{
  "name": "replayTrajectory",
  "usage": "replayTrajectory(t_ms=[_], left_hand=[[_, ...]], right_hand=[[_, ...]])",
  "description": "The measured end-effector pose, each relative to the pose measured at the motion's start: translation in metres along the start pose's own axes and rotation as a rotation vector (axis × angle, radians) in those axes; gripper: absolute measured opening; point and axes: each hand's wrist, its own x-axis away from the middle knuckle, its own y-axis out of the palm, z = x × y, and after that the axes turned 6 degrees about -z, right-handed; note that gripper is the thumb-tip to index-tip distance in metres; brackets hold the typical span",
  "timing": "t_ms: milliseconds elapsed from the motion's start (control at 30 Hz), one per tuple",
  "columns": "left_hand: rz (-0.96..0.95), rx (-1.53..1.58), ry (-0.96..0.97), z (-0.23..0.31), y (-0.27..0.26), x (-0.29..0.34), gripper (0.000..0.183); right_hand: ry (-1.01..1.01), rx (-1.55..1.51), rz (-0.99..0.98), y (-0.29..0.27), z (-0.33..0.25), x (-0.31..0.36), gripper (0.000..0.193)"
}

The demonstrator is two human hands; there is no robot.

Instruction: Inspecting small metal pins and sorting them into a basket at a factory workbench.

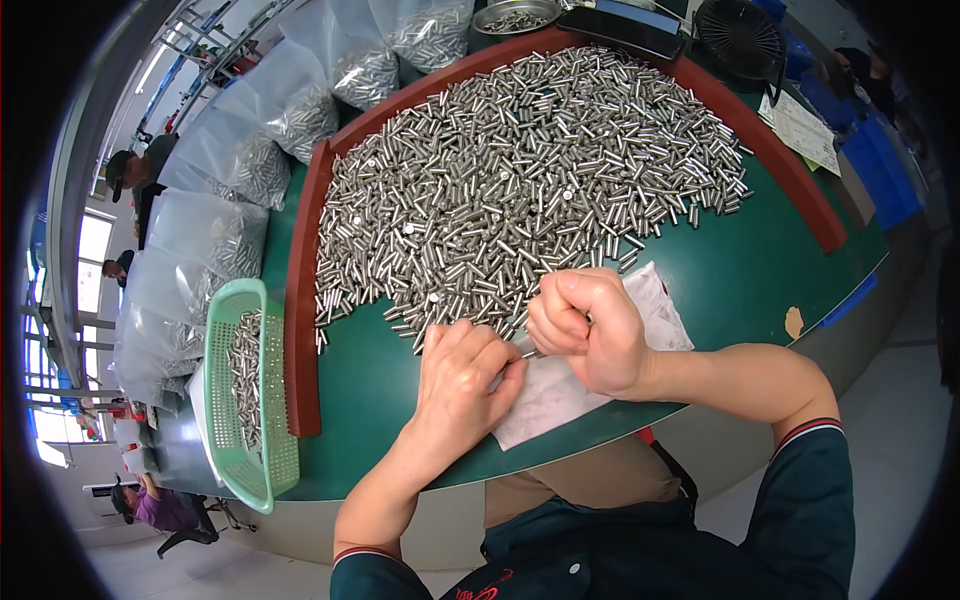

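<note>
A broad heap of short, shiny metal pins (540,150) covers the green table in front of me. At its near edge, my left hand (465,380) is closed, back upward, with thumb and fingers bent together. A small metal pin (531,353) shows at its fingertips, in the gap between my hands. Close by on the right, my right hand (590,330) is curled into a fist, raised a little over a stained white cloth (560,395). Whatever lies inside that fist is hidden by the fingers.
Dark red rails (304,300) border the heap. Left of them stands a green plastic basket (283,470) with pins inside. Clear bags (240,165) of pins line the far left. A metal bowl, a dark tablet (620,30) and a black fan (740,45) sit at the back. Other people are further off.
</note>
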Motion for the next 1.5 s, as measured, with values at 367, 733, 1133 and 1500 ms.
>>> replayTrajectory(t_ms=[367, 733, 1133, 1500], left_hand=[[-0.024, -0.001, -0.032, 0.001, 0.0, 0.0, 0.01], [-0.05, -0.122, -0.038, 0.011, -0.001, 0.001, 0.01], [0.025, 1.716, -0.624, -0.028, -0.018, 0.003, 0.018], [0.0, 1.68, -0.664, -0.029, -0.016, 0.002, 0.025]], right_hand=[[-0.051, 0.134, -0.037, 0.007, 0.005, 0.004, 0.037], [-0.014, 0.109, 0.029, 0.009, 0.003, 0.0, 0.037], [-0.025, 0.093, 0.029, 0.008, 0.004, -0.001, 0.034], [-0.016, 0.094, -0.006, 0.007, 0.002, -0.001, 0.034]])
